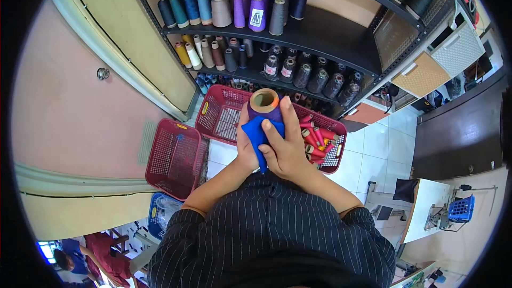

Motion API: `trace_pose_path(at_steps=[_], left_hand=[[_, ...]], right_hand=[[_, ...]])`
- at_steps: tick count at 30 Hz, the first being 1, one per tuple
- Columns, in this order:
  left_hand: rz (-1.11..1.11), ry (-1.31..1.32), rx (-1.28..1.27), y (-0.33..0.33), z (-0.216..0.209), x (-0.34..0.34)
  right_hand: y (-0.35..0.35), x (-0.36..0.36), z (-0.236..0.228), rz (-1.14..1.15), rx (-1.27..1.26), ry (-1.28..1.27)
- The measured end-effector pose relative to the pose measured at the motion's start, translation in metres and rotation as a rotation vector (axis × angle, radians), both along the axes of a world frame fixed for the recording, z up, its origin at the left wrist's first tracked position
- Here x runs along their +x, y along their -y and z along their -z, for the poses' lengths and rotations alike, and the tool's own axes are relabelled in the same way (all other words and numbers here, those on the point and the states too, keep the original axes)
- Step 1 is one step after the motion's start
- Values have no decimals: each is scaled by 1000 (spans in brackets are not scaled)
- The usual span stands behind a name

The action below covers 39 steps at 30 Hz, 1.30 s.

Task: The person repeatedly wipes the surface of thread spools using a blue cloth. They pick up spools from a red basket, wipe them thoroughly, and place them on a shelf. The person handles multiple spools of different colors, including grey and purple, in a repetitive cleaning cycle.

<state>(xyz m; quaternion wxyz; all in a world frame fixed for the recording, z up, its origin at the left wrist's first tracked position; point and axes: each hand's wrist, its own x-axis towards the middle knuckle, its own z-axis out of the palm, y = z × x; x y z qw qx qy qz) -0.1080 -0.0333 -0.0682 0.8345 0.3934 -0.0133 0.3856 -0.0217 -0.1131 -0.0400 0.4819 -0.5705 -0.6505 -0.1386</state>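
The half-curled left hand (246, 148) gripped one side of a purple thread cone (265, 109), while the right hand (288, 152), fingers bent around the opposite side, pressed a blue cloth (254, 132) against it, before the black shelving rack (341, 37).

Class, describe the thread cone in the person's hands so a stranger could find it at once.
Find the black shelves; in front are the left hand and right hand. Between them is a dark purple thread cone, hollow tan end showing. Unlike the shelved cones, it has a blue cloth against it.
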Motion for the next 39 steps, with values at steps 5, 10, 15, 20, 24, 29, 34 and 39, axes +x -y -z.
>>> trace_pose_path(at_steps=[5,10,15,20,24,29,34,39], left_hand=[[-260,-184,237,-2,-6,-2],[-427,-188,278,-3,-1,-3],[-332,-85,162,-20,7,4],[-70,-80,-210,-34,1,17],[-210,-157,-8,-18,14,15],[-651,-169,415,4,-3,2],[-675,185,930,-20,-18,-10],[-635,215,692,-19,-4,-9]], right_hand=[[-5,0,1,-105,-56,-298],[-2,5,6,-197,-280,-618],[0,16,22,-485,-393,-1126],[9,22,29,-107,-343,-1392],[24,21,-18,-141,-118,-967],[10,-1,-20,-218,-120,-491],[16,18,-1,-434,-457,-785],[10,24,24,-508,-470,-1510]])
